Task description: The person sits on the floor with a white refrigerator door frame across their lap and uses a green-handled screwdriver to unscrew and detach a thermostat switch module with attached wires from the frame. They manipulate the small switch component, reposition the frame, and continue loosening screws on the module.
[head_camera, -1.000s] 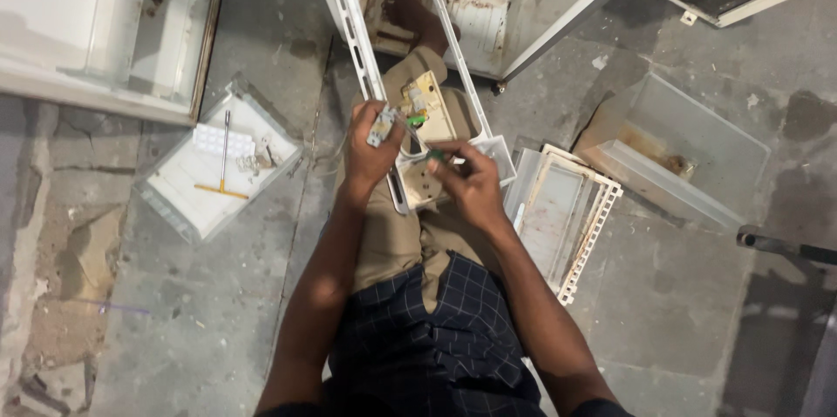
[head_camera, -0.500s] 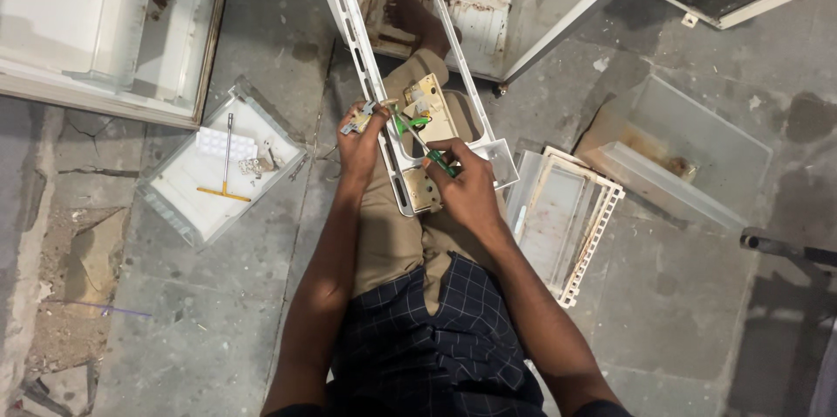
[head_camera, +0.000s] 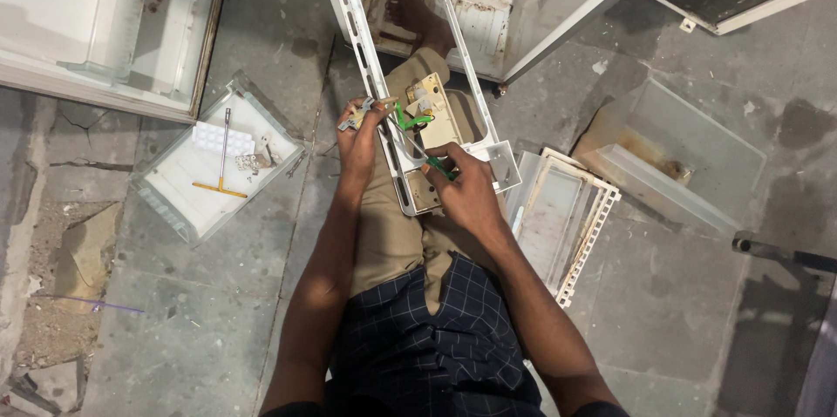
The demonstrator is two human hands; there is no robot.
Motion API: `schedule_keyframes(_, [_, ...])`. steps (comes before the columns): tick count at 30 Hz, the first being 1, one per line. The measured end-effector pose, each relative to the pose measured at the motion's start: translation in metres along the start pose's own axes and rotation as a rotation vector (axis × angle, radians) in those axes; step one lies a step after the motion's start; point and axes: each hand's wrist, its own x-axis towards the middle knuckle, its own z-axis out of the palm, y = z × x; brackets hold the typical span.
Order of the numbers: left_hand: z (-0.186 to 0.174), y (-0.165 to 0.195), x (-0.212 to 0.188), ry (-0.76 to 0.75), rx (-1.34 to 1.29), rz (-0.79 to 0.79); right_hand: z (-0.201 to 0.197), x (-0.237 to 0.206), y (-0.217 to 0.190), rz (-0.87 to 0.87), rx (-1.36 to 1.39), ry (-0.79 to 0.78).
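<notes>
A long white plastic frame lies over my lap, with a beige control box fixed inside it. My left hand pinches a small grey-and-yellow part at the frame's left rail. My right hand grips a green-handled tool whose thin shaft points up toward the box. Green wire loops between the small part and the box.
A clear tray on the left floor holds a yellow-handled T-tool, a white ice tray and small screws. A white shelf panel and a clear bin lie to the right. Appliance cabinet parts stand at the top.
My left hand has moved left and pulled the small part off the box, drawing green wire out. My right hand stays low with the green tool.
</notes>
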Motion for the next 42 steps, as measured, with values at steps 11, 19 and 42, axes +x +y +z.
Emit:
schedule_keyframes(11, [0.0006, -0.0002, -0.0021, 0.013, -0.027, -0.045, 0.0010, 0.0020, 0.0030, -0.047, -0.023, 0.020])
schedule_keyframes(19, [0.0000, -0.0022, -0.0038, -0.020, -0.040, -0.036, 0.0015, 0.0023, 0.0057, -0.024, -0.009, -0.024])
schedule_keyframes(42, [0.0039, -0.0001, -0.0050, -0.007, -0.065, -0.039, 0.0026, 0.0033, 0.0069, -0.002, -0.013, -0.008])
